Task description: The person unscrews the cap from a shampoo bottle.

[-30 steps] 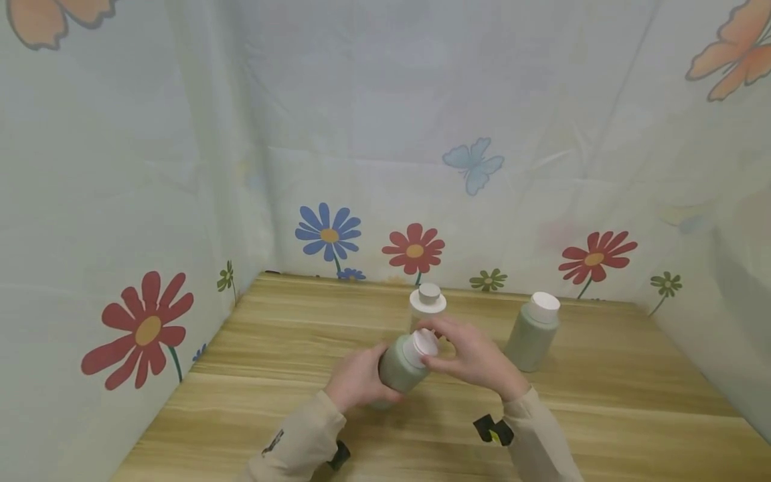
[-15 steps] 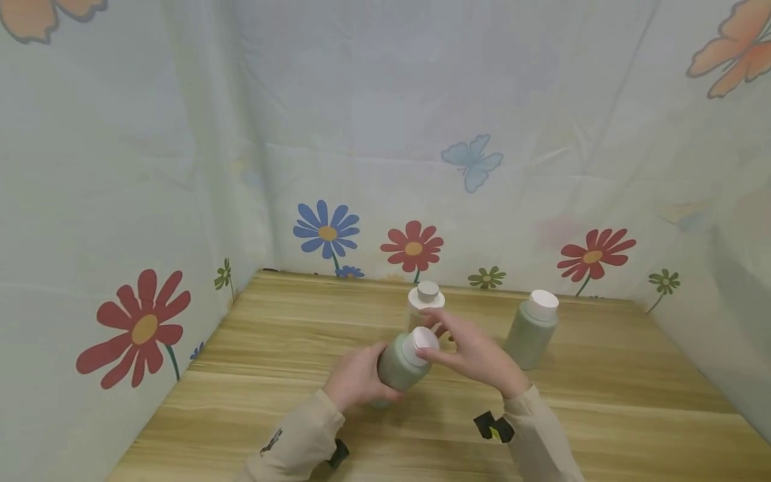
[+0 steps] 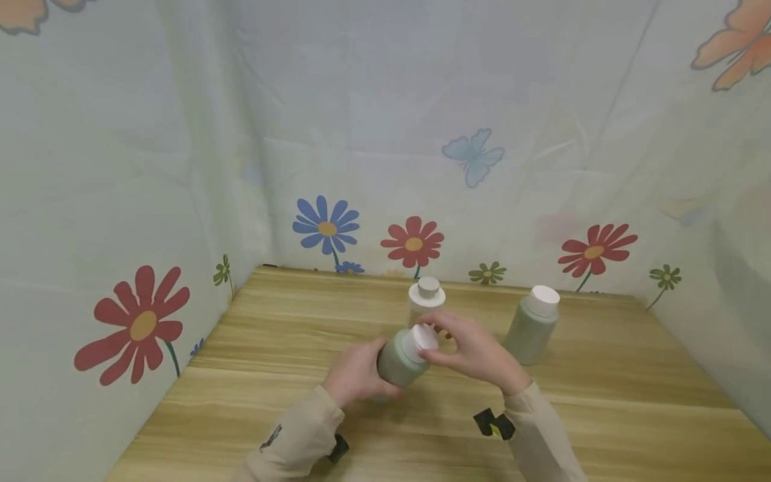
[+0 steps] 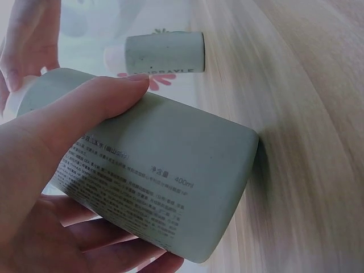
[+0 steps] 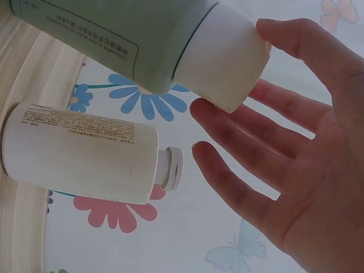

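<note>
My left hand grips a pale green shampoo bottle round its body, tilted with its top toward the right. In the left wrist view the thumb lies across the bottle, and small print with "400ml" shows. At the bottle's white cap, my right hand pinches with thumb and fingertips. The right wrist view shows the thumb at the edge of the cap and a fingertip under it; other fingers are spread apart from it. Behind the hands stands a white bottle with a small cap, partly hidden.
A second green bottle with a white cap stands upright to the right of the right hand. All stand on a wood-grain table. A curtain printed with flowers and butterflies encloses the back and sides.
The right hand's fingers lifted off the far side of the cap half a second ago and now lie against it again. The left hand and its bottle stay nearly still.
</note>
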A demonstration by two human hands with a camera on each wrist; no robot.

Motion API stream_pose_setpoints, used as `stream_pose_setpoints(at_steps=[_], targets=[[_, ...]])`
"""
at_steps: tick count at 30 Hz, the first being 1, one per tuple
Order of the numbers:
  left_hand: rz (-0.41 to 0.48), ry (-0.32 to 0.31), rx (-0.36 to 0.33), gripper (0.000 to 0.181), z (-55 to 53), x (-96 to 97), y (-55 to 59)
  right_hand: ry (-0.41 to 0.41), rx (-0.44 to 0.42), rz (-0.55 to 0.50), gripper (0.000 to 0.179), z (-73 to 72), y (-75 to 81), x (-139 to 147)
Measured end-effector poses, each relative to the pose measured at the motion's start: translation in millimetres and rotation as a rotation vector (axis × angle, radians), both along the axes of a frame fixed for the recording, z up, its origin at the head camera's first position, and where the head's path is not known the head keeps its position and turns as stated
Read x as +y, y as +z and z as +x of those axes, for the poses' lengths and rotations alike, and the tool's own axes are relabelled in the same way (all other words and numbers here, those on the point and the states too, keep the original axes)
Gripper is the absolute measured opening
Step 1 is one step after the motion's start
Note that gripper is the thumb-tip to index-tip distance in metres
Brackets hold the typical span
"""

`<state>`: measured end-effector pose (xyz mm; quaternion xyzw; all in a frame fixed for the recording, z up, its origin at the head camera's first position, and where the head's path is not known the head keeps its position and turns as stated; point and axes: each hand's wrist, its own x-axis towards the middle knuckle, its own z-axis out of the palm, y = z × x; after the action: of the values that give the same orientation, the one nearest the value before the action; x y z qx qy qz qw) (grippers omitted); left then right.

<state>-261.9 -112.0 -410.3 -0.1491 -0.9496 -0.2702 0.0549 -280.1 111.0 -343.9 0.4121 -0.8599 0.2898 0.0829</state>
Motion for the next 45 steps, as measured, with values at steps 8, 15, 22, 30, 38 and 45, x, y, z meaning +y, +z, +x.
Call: stream_pose_setpoints(at_steps=[8, 15, 22, 30, 38, 45], targets=[[0.005, -0.004, 0.005, 0.068, -0.1, 0.0, -0.7, -0.011, -0.025, 0.002, 0.050, 0.9, 0.9, 0.5], [0.020, 0.000, -0.014, 0.071, 0.2, 0.2, -0.1, -0.078, -0.087, -0.022, 0.045, -1.7, -1.6, 1.0], [0.010, 0.010, -0.025, 0.073, 0.4, 0.2, 0.5, -0.073, -0.071, -0.040, 0.036, -2.5, -3.6, 0.4], [-0.005, 0.014, -0.003, 0.072, 0.9, 0.8, 1.2, -0.069, -0.016, 0.008, 0.039, -0.9, -2.0, 0.4], [0.013, 0.005, 0.006, 0.070, 1.1, -1.7, 0.6, -0.060, -0.024, 0.011, 0.044, -0.6, -1.1, 0.4], [0.020, 0.003, -0.003, 0.072, 0.7, -1.4, -0.1, -0.152, -0.042, -0.024, 0.041, 0.6, 1.4, -1.6]])
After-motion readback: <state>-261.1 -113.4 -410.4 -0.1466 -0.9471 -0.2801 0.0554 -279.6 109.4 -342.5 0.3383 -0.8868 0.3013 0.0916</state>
